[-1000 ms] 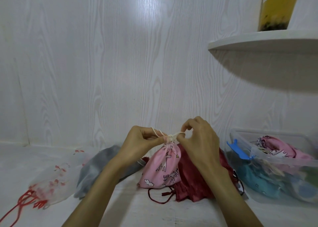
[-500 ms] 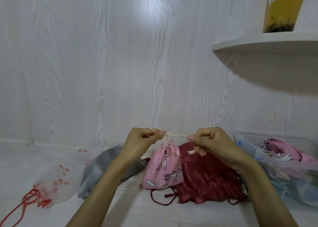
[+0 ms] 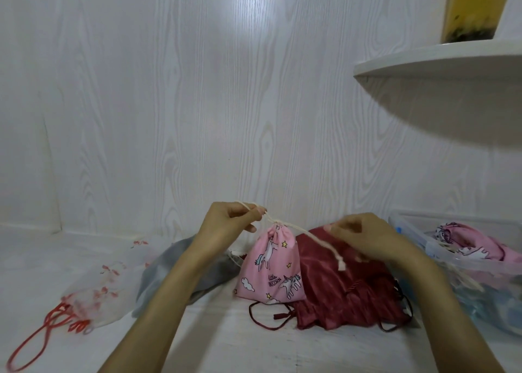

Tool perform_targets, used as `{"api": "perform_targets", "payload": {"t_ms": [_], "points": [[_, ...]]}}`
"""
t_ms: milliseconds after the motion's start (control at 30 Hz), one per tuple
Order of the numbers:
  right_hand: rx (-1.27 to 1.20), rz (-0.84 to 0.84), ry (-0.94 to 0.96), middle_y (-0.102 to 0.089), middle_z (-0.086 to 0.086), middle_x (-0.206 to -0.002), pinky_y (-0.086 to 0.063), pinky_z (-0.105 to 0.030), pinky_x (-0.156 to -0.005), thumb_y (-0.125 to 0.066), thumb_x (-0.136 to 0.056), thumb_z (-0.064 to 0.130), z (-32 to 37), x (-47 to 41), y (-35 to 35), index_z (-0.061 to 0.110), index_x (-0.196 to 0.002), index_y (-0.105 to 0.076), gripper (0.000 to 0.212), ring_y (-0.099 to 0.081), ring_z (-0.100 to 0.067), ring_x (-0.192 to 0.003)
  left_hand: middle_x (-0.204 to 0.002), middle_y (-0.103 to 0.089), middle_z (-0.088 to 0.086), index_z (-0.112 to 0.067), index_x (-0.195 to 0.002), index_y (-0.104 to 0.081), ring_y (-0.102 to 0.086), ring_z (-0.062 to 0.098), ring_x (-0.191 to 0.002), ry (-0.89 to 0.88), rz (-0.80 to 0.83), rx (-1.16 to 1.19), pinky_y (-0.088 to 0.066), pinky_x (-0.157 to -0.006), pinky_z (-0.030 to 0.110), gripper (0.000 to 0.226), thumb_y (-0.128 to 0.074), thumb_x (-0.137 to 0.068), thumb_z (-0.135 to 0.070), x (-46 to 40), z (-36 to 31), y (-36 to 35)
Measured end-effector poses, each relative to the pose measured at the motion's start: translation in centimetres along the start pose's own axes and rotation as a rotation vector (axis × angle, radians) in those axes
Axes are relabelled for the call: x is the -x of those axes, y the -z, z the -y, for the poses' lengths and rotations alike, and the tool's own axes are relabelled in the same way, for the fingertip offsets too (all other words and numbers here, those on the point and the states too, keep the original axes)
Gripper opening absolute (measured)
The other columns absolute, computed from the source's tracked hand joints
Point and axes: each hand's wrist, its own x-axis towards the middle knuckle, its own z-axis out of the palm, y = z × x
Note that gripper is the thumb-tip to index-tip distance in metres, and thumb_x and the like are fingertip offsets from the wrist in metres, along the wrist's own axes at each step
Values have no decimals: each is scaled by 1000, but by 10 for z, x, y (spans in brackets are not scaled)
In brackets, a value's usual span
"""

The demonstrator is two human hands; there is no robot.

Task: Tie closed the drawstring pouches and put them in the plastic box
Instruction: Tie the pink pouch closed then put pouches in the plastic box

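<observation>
- Two hands are engaged on one cream cord [image 3: 306,235]: the left hand [image 3: 226,223] pinches a strand between thumb and curled fingers just above the gathered neck, while the right hand [image 3: 364,238] is curled round the other strand, whose flat end tab hangs loose below it.
- The cord is stretched in a shallow line between the hands, with a small knot seated at the neck of the pink unicorn pouch [image 3: 272,268].
- The pouch stands upright on the white surface [image 3: 226,341], its mouth drawn shut, leaning against a dark red pouch [image 3: 347,290] just behind and to its right.
- The step in hand is judged to be the tightening of the tie on the pink pouch; placing has not yet been done.
- Next, the knot would need a firm outward pull, after which the pouch must be lifted across the red one to the plastic box [image 3: 463,262] at the right, where another pink pouch already lies.
- A grey pouch [image 3: 180,265] and a sheer white pouch [image 3: 99,290] with red cords lie to the left, untied as far as can be told.
</observation>
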Motion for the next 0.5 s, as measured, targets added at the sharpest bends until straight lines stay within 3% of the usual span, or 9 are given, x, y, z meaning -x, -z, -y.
{"api": "perform_targets", "payload": {"t_ms": [100, 167, 233, 300, 400, 467, 500], "points": [[-64, -87, 109, -63, 6, -104, -47, -21, -51, -55, -87, 51, 19, 2, -14, 21, -108, -61, 38, -57, -8, -42, -81, -68, -8, -3, -97, -73, -57, -7, -49, 90, 92, -11, -33, -42, 5, 23, -64, -88, -23, 2, -1, -2], [-197, 47, 171, -63, 7, -109, -50, -23, -52, -58, -87, 47, 29, 4, -26, 22, -116, -60, 39, -59, -11, -49, -80, -68, -13, -14, -96, -74, -56, -7, -51, 181, 132, 5, -33, -46, 10, 22, -65, -87, -32, 3, 0, -2], [-186, 220, 201, -69, 5, -100, -50, -22, -54, -63, -85, 43, 35, 7, -35, 25, -113, -64, 34, -58, -11, -55, -79, -67, -15, -20, -94, -75, -55, -5, -54, 270, 141, 51, -32, -46, 11, 21, -65, -86, -36, 4, 2, -1], [-176, 278, 224, -70, 2, -78, -45, -19, -50, -68, -82, 40, 38, 9, -41, 21, -102, -71, 27, -56, -4, -52, -81, -67, -13, -21, -95, -76, -54, -2, -60, 338, 163, 39, -31, -46, 12, 26, -60, -88, -41, 5, 2, -1], [-164, 197, 194, -62, 9, -53, -41, -15, -46, -72, -81, 32, 38, 7, -47, 12, -93, -72, 24, -52, 2, -42, -82, -66, -9, -17, -100, -74, -57, 2, -59, 449, 305, 56, -33, -44, 13, 60, -35, -91, -63, 3, -1, 2], [-140, 114, 183, -60, 9, -50, -42, -18, -49, -75, -78, 33, 36, 4, -51, 13, -89, -74, 22, -53, 1, -42, -87, -64, -7, -16, -110, -70, -58, 5, -65, 486, 441, -15, -38, -49, 15, 82, -17, -86, -75, 3, -7, 6], [-131, 69, 186, -61, 8, -51, -44, -19, -51, -75, -77, 34, 36, 3, -53, 15, -87, -74, 22, -55, 0, -44, -91, -61, -8, -18, -115, -66, -56, 6, -70, 471, 480, -120, -39, -55, 16, 82, -14, -86, -74, 4, -11, 8]]}}
